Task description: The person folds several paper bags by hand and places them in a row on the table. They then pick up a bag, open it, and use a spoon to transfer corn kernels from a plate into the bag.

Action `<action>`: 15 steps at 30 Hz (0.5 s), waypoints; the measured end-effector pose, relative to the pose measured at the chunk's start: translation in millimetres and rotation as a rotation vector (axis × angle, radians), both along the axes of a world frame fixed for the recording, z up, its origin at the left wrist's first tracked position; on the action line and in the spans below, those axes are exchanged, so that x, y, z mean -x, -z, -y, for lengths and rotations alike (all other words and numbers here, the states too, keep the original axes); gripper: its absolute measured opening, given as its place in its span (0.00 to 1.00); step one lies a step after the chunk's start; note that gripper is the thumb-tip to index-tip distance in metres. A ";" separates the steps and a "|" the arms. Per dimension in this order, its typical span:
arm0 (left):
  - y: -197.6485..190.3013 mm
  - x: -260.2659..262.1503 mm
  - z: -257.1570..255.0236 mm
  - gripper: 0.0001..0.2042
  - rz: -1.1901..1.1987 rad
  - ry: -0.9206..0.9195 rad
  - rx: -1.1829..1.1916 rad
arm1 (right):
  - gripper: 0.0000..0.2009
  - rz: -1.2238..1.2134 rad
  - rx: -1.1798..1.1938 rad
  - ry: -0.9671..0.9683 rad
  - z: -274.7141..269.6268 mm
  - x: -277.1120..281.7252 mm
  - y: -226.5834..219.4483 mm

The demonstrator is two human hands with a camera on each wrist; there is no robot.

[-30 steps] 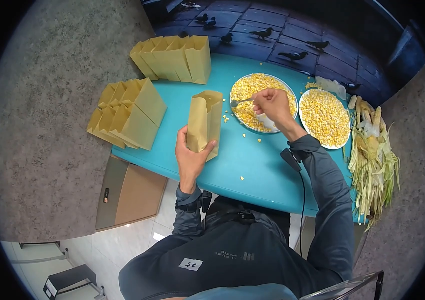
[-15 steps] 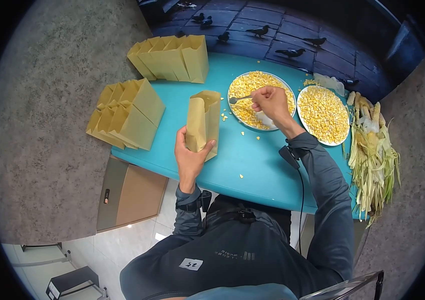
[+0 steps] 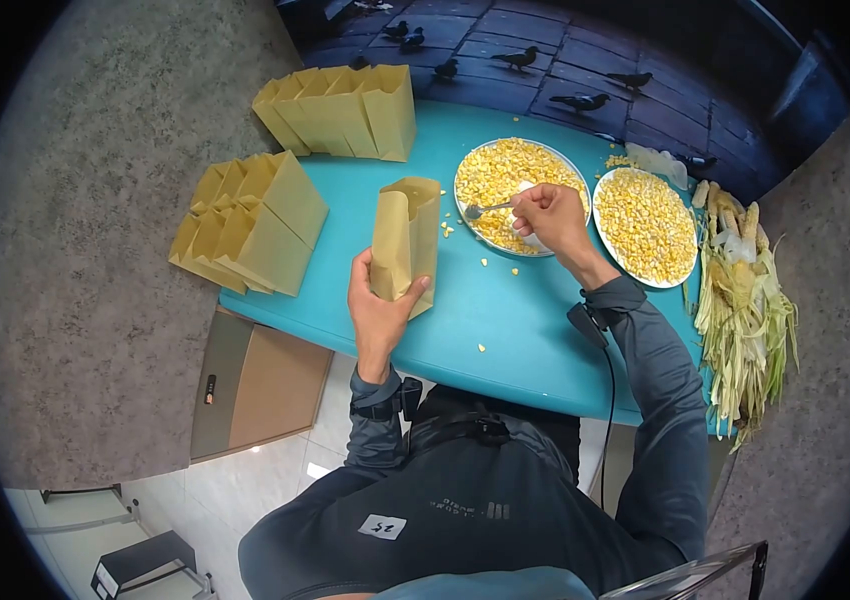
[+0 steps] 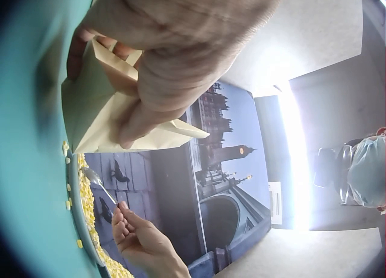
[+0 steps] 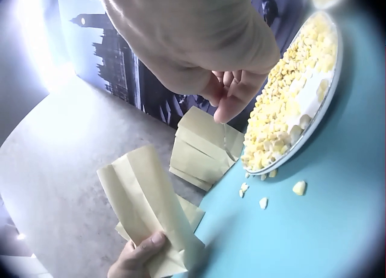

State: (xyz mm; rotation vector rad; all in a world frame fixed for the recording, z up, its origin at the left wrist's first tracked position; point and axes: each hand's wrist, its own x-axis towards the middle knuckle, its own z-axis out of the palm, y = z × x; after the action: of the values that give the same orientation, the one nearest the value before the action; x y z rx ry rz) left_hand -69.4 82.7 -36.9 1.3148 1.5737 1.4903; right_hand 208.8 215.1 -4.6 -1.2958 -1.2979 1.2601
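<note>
My left hand [image 3: 382, 310] grips an upright kraft paper bag [image 3: 407, 240] low down, thumb on its near side. The bag's mouth is open; its inside is hidden. My right hand [image 3: 557, 222] pinches the handle of a metal spoon [image 3: 490, 208] between thumb and fingertips. In the head view the spoon's bowl overlaps the left part of a heap of yellow corn kernels [image 3: 515, 160]. These lie on a round plate, where a bare white patch [image 5: 310, 103] shows in the right wrist view. The left wrist view shows the spoon bowl [image 4: 91, 175] close over the kernels.
Another plate of corn kernels [image 3: 647, 230] stands to the right, beside corn cobs and husks [image 3: 745, 310]. Two groups of open paper bags [image 3: 340, 112] stand at the left, one nearer [image 3: 265, 225]. Several loose kernels [image 3: 482, 348] dot the teal table [image 3: 505, 320].
My right hand and the spoon rose slightly, then came down a little and to the right over the plate. The left hand keeps its grip on the bag, nearly still.
</note>
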 end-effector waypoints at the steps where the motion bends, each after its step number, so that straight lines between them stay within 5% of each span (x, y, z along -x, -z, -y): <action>1: -0.9 -1.6 -0.3 0.37 0.013 0.009 -0.007 | 0.08 0.050 -0.007 0.038 1.3 0.7 0.9; 5: -1.3 -1.5 2.6 0.37 0.010 0.018 -0.011 | 0.08 0.168 -0.009 0.161 -4.8 -7.9 2.8; 15: -1.2 -3.5 5.3 0.36 0.008 0.024 -0.020 | 0.07 0.071 0.008 0.058 5.7 10.2 7.1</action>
State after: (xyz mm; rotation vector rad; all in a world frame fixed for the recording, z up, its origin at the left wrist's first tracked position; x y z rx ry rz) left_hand -65.9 77.5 -35.7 1.3327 1.5364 1.4983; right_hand 198.6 209.4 -11.7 -1.3853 -1.2965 1.1890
